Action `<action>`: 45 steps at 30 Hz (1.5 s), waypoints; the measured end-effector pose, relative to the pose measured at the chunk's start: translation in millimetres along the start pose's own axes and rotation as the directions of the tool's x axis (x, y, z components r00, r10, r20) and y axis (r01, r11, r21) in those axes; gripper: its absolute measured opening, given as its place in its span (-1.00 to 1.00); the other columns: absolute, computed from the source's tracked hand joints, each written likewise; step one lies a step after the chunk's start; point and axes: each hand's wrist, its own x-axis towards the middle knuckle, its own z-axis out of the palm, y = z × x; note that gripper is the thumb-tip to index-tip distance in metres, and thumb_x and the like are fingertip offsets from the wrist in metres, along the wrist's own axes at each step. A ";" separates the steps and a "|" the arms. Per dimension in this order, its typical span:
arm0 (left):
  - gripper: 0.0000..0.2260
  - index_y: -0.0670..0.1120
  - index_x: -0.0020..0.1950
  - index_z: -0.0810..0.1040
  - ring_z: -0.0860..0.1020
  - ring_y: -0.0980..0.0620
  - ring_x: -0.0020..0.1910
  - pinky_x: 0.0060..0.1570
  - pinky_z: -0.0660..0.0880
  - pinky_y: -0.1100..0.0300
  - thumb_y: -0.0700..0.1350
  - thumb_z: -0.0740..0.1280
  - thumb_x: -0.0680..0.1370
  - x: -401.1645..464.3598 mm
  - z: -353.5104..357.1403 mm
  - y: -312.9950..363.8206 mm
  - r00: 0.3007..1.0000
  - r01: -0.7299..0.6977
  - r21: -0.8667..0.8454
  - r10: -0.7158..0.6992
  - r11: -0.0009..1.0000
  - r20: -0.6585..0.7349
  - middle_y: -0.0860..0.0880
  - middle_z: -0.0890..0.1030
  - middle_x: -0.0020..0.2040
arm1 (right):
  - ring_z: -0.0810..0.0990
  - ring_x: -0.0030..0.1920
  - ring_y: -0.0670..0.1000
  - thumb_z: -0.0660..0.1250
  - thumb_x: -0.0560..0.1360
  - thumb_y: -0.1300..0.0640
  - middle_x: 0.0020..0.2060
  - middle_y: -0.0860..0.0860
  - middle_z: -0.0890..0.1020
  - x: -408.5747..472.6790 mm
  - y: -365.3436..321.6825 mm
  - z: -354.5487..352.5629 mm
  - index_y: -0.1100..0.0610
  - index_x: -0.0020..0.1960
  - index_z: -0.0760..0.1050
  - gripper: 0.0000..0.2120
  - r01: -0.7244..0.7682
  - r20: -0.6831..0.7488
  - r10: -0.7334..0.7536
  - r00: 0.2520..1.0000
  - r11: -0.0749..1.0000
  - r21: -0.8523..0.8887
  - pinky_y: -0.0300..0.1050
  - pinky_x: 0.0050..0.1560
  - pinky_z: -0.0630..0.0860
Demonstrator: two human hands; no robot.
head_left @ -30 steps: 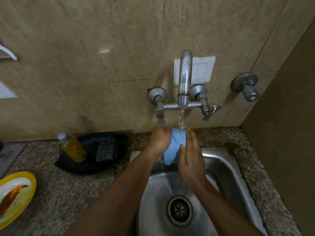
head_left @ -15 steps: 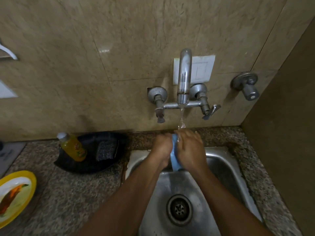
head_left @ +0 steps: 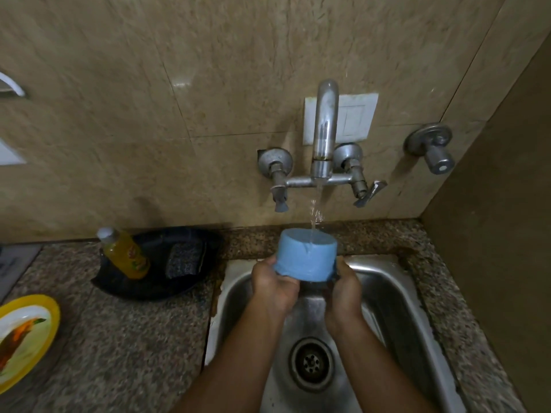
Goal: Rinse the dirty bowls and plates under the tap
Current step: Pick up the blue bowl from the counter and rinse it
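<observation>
A blue bowl [head_left: 305, 256] is held upside down over the steel sink [head_left: 396, 296], right under the tap [head_left: 324, 135]. A thin stream of water [head_left: 315, 213] falls from the tap and lands on the flat bottom of the bowl, near its far edge. The left hand [head_left: 272, 286] grips the bowl's rim at 9 o'clock, with its fingers curled round the edge. The right hand [head_left: 343, 289] grips the rim at 3 o'clock in the same way. Both hands sit just below the bowl, over the back part of the sink. The round drain [head_left: 312, 363] is at 6 o'clock from the bowl. On the stone counter [head_left: 119, 338], at 9 o'clock from the bowl, lies a black tray [head_left: 155, 287]. A yellow soap bottle [head_left: 125, 253] and a dark scrub pad [head_left: 185, 257] rest in it. A yellow plate [head_left: 25, 338] with a picture on it sits at the far left edge, at 8 o'clock from the bowl.
</observation>
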 end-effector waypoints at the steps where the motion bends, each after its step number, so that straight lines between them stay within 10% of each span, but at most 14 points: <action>1: -0.67 -0.24 0.33 0.46 0.60 -0.29 0.08 -0.27 0.64 -0.16 -0.15 0.08 0.65 0.5 -1.5 0.7 1.000 -0.010 -0.016 0.010 1.000 -0.026 -0.34 0.63 0.10 | 0.56 0.21 0.21 0.16 0.62 0.05 0.20 0.27 0.58 -1.8 -3.1 1.2 0.20 0.31 0.44 -0.66 -0.126 0.055 0.121 0.991 0.986 0.110 0.18 0.28 0.46; 5: -0.71 -0.23 0.21 0.53 0.62 -0.22 -0.01 -0.19 0.64 -0.08 -0.19 0.07 0.66 -3.5 -3.4 -1.3 0.995 -0.075 0.053 0.078 0.996 -0.059 -0.28 0.68 -0.07 | 0.53 0.26 0.25 0.11 0.64 0.10 0.22 0.29 0.57 -1.3 -11.5 12.2 0.22 0.33 0.43 -0.66 -0.257 0.171 0.214 0.962 0.921 0.293 0.22 0.35 0.39; 8: -0.75 -0.21 0.19 0.54 0.63 -0.11 -0.03 -0.13 0.59 0.06 -0.19 0.12 0.65 6.7 -12.5 4.7 0.957 -0.102 0.523 0.227 0.846 -0.181 -0.15 0.67 -0.04 | 0.52 0.25 0.26 0.11 0.66 0.11 0.22 0.28 0.56 -3.4 -15.3 18.4 0.25 0.34 0.40 -0.67 -0.249 0.151 0.217 0.964 0.939 0.236 0.24 0.26 0.45; 11: -0.64 -0.15 0.33 0.50 0.55 -0.03 0.14 0.11 0.45 0.11 0.01 0.10 0.68 14.1 -19.2 11.8 0.836 -0.202 0.943 0.548 0.264 0.025 -0.05 0.58 0.16 | 0.58 0.15 0.25 0.13 0.65 0.12 0.16 0.25 0.60 -5.2 -11.3 23.5 0.28 0.34 0.42 -0.66 -0.195 0.090 0.185 0.979 0.973 0.119 0.16 0.04 0.56; 15: -0.35 -0.14 0.49 0.33 0.27 -0.08 0.49 0.49 0.17 0.01 0.22 -0.14 0.60 1.7 -22.4 -7.1 0.657 -0.418 0.777 0.435 -0.470 0.616 -0.12 0.40 0.46 | 0.65 0.02 0.16 0.12 0.65 0.11 -0.01 0.18 0.68 -3.6 -6.0 20.9 0.26 0.25 0.51 -0.68 -0.117 0.068 0.117 0.991 0.993 -0.015 0.06 0.07 0.57; 17: -0.38 -0.13 0.58 0.16 0.04 0.00 0.58 0.55 -0.08 0.11 0.19 -0.14 0.62 5.3 -21.3 -7.7 0.607 -0.434 0.599 0.273 -0.673 0.746 -0.08 0.18 0.58 | 0.65 -0.06 0.12 0.13 0.64 0.08 -0.11 0.15 0.68 -7.7 -11.7 16.2 0.20 0.13 0.55 -0.72 -0.104 0.035 0.106 0.994 0.993 -0.050 0.03 -0.01 0.57; 20: -0.46 0.01 0.61 -0.03 -0.09 0.15 0.57 0.50 -0.16 0.20 0.15 -0.04 0.67 13.0 -7.8 -5.6 0.695 -0.518 0.617 0.129 -0.592 0.707 0.06 -0.02 0.62 | 0.60 -0.18 0.08 0.14 0.63 0.02 -0.17 0.13 0.64 -5.1 -15.3 9.8 0.11 -0.05 0.52 -0.75 -0.092 -0.081 0.087 0.993 0.994 -0.056 -0.03 -0.17 0.52; 24: -0.48 -0.03 0.59 0.07 0.07 -0.02 0.58 0.50 0.03 0.02 0.16 -0.06 0.67 23.2 21.8 -8.1 0.805 -0.372 0.839 0.312 -0.397 0.505 -0.06 0.11 0.60 | 0.65 -0.05 0.15 0.20 0.59 -0.04 -0.05 0.16 0.68 -0.1 -9.5 7.3 0.13 0.05 0.59 -0.71 -0.042 -0.158 0.025 0.987 0.994 -0.105 0.05 0.04 0.56; 26: -0.47 -0.08 0.59 0.08 0.02 -0.03 0.59 0.53 -0.03 -0.03 0.15 -0.08 0.68 20.1 20.3 -17.1 0.720 -0.350 0.738 0.339 -0.577 0.606 -0.09 0.09 0.61 | 0.66 -0.06 0.13 0.21 0.59 -0.01 -0.02 0.18 0.69 5.3 -7.2 3.1 0.19 0.09 0.60 -0.69 -0.042 -0.185 0.030 0.982 0.997 -0.063 0.00 -0.01 0.56; 29: -0.47 -0.04 0.61 -0.06 -0.19 0.12 0.58 0.55 -0.19 0.01 0.11 -0.09 0.67 7.3 -0.1 -29.7 0.500 -0.503 0.287 -0.004 -0.815 0.866 0.02 -0.09 0.62 | 0.64 -0.06 0.13 0.19 0.60 0.03 0.05 0.24 0.66 13.2 -9.1 -0.9 0.27 0.14 0.58 -0.65 -0.042 -0.185 0.039 0.982 0.999 -0.013 0.07 0.11 0.53; 36: -0.47 -0.07 0.60 0.06 0.03 0.02 0.58 0.52 -0.08 0.11 0.15 -0.06 0.68 28.1 14.3 -13.2 0.747 -0.375 0.713 0.262 -0.593 0.611 -0.05 0.09 0.61 | 0.65 -0.09 0.13 0.23 0.59 -0.01 -0.08 0.16 0.67 14.0 0.2 3.5 0.20 0.07 0.58 -0.70 -0.112 -0.206 0.108 0.973 0.994 -0.007 0.00 -0.01 0.55; 41: -0.40 -0.07 0.61 -0.08 -0.15 0.11 0.59 0.55 -0.21 0.12 0.18 -0.25 0.62 -1.4 -16.2 -27.0 0.550 -0.527 0.302 -0.048 -0.794 0.834 0.00 -0.08 0.62 | 0.63 -0.18 0.02 0.20 0.60 -0.02 -0.03 0.14 0.67 18.3 10.2 -4.7 0.11 -0.01 0.56 -0.76 -0.028 -0.220 0.010 0.975 0.996 -0.080 -0.10 -0.13 0.58; 45: -0.46 0.01 0.61 -0.07 -0.17 0.20 0.55 0.53 -0.17 0.17 0.16 -0.08 0.66 17.9 -25.4 -7.3 0.662 -0.472 0.516 0.099 -0.715 0.743 0.11 -0.12 0.59 | 0.63 -0.17 0.13 0.18 0.60 0.02 -0.12 0.19 0.67 8.8 5.1 -0.5 0.21 0.04 0.58 -0.69 -0.119 -0.188 0.119 0.975 0.993 0.009 -0.01 -0.12 0.56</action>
